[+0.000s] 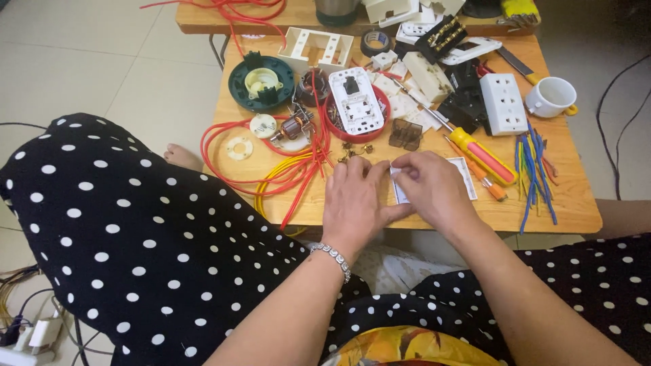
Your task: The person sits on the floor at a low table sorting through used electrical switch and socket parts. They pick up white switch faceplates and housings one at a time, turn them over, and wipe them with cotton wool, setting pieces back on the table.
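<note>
My left hand [356, 200] and my right hand [434, 190] meet at the near edge of a low wooden table [576, 210]. Between them they pinch a small white part [395, 172], and my right hand rests over a flat white plate [466, 177] lying on the table. My left wrist wears a silver bracelet [332, 257]. Small brass pieces [352, 150] lie just beyond my left fingers. A yellow and red screwdriver [481, 154] lies to the right of my right hand.
A red bowl holding a white socket plate [356, 102], a green round housing [261, 83], red and yellow wires [285, 169], a white double socket [503, 103], a white cup [553, 96], coloured wire pieces [536, 169] and several white plastic parts crowd the table. My polka-dot lap is below.
</note>
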